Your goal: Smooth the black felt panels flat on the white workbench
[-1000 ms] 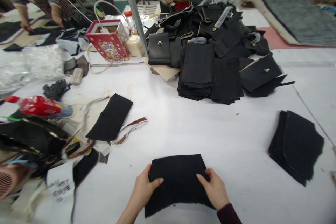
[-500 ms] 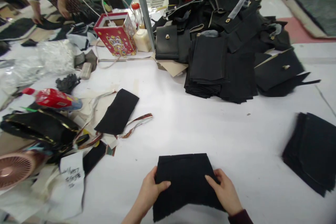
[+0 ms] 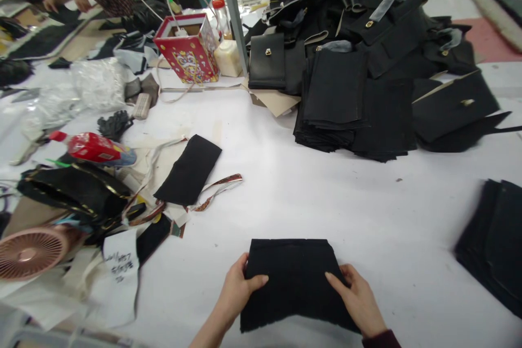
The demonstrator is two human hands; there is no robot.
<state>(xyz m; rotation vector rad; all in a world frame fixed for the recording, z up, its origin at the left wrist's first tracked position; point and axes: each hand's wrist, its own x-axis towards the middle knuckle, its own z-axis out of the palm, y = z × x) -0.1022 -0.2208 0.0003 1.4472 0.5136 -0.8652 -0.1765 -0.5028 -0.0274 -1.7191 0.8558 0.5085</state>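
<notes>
A black fabric panel with a straight far edge and a curved near edge is held by both my hands, low in the middle of the view. My left hand grips its left side, thumb on top and fingers underneath. On the right side my right hand pinches it the same way. Underneath, the fingertips of both hands are hidden. Far to the right lies a stack of black panels, blurred and cut by the frame edge. Another black piece rests ahead to the left.
Black bags and flaps with clasps are heaped at the back, behind stacked black panels. Left stand a pink fan, a red bottle and a black pouch. A red box sits beside a post. Two people work beyond.
The view has turned slightly left, so most things sit farther right. Both my hands keep hold of the panel, which looks nearly unchanged. At the far left, the other person's hands have moved up.
</notes>
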